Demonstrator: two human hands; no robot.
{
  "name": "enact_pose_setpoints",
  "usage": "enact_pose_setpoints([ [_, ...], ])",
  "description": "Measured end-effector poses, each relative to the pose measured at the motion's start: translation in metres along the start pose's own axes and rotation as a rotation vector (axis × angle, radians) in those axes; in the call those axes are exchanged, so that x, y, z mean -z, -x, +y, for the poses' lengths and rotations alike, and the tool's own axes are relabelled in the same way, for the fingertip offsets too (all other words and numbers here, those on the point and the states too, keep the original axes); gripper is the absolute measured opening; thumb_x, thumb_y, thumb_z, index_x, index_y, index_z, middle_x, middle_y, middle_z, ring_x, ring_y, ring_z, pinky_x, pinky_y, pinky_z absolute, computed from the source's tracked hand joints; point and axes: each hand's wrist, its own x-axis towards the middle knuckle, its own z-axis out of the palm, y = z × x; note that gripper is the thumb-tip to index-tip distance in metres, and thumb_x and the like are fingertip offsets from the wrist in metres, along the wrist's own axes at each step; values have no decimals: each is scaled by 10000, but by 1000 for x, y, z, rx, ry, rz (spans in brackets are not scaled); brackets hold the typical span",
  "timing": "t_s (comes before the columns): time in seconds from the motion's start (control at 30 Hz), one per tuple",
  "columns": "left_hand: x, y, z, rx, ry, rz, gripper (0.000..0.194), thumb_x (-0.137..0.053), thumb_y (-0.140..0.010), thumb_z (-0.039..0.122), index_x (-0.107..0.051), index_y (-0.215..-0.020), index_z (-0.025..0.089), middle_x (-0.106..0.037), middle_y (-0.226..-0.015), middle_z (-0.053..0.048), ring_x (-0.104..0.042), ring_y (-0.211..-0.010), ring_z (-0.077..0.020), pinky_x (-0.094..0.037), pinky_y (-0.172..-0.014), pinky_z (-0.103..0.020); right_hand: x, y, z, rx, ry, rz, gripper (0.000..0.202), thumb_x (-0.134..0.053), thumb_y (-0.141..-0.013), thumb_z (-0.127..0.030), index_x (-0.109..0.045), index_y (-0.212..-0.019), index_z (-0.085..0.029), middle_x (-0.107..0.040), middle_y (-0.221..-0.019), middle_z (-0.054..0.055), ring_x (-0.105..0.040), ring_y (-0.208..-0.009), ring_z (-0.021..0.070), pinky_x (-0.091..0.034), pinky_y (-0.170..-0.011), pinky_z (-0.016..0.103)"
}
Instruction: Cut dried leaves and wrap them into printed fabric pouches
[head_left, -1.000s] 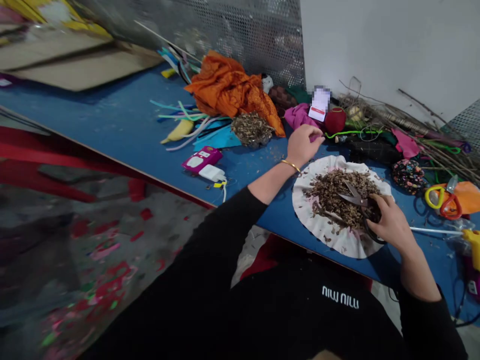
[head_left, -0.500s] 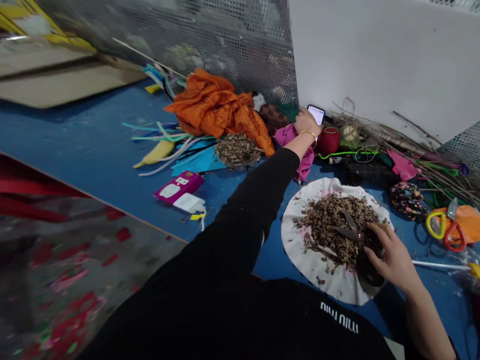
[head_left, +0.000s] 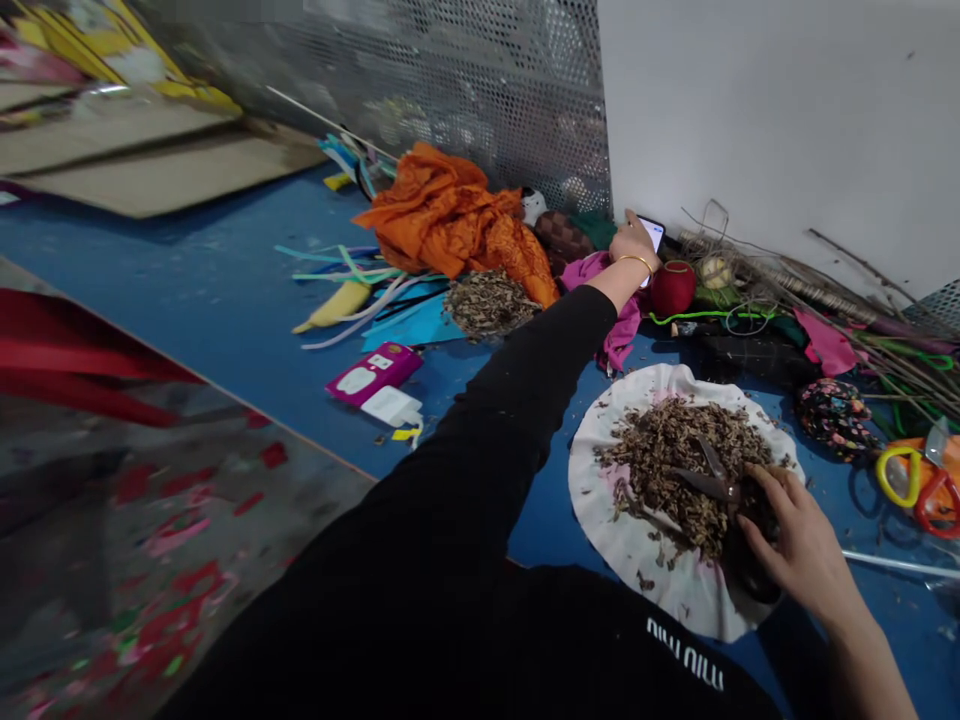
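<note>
My left hand, with a gold bangle at the wrist, is stretched out at the lit phone by the wall; its fingers are mostly hidden. My right hand is around the dark handles of a pair of scissors, blades parted and pointing left. Beneath the blades, brown dried plant bits are heaped on a round white cloth. Magenta cloth and a red ball lie close to my left hand.
Orange cloth, another plant heap, a yellow pouch and a purple box are on the left. Twigs, a floral bundle and yellow-and-red-handled scissors lie right. The blue table's edge borders the littered floor.
The view has shifted, so the table's contents sit slightly further right. My left hand remains by the phone, and my right hand remains around the scissor handles.
</note>
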Motion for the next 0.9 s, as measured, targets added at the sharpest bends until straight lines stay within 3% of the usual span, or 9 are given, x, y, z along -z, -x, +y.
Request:
enact_pose_setpoints([
  [0.07,6,7,3,101,-22,13,1246,-921,-690,183,-161,-1668,49,-594,-1411,-288,-672,-1211,-414,-567,-990,-506,-1,0,0,2,12,7,507,-510,-1003,-413,-465,-1471,-223,-620,-1290,156,-668,-1178,302,-614,-965,468],
  [0.17,14,16,6,98,-15,12,1205,-915,-721,199,-182,-1668,69,-619,-1381,-260,-672,-1242,-403,-555,-1014,-441,-2,1,-1,8,24,13,501,-505,-1004,-413,-469,-1465,-218,-619,-1289,156,-671,-1165,299,-619,-956,467],
  [0.4,34,19,-2,110,98,23,1218,-889,-725,256,-142,-1673,89,-616,-1391,-256,-655,-1270,-424,-542,-1026,-476,-4,1,1,17,35,13,511,-507,-1003,-395,-461,-1478,-211,-615,-1293,156,-664,-1180,295,-612,-980,463],
  [0.47,43,14,-10,124,184,47,1193,-880,-727,308,-175,-1658,66,-613,-1401,-267,-648,-1284,-400,-534,-1042,-452,-4,1,1,16,32,9,509,-508,-1004,-394,-459,-1477,-213,-617,-1293,153,-668,-1171,291,-613,-978,462],
  [0.67,72,-17,-51,182,469,161,991,-814,-753,277,-301,-1573,61,-682,-1322,-172,-662,-1269,-277,-519,-1058,-320,-4,1,2,13,33,5,509,-511,-1004,-408,-459,-1474,-218,-624,-1292,151,-671,-1171,296,-616,-972,464],
  [0.8,87,-29,-80,247,379,282,1013,-805,-781,284,-236,-1600,105,-614,-1429,-200,-629,-1325,-310,-513,-1102,-396,-4,1,2,2,35,2,500,-505,-1011,-412,-459,-1474,-229,-631,-1278,145,-680,-1157,289,-622,-955,455],
  [0.9,85,-32,-96,294,243,336,1094,-823,-785,316,-161,-1639,144,-495,-1553,-236,-595,-1359,-368,-496,-1129,-478,-4,2,3,6,33,2,514,-511,-1009,-417,-450,-1490,-246,-634,-1251,139,-690,-1135,283,-629,-938,445],
])
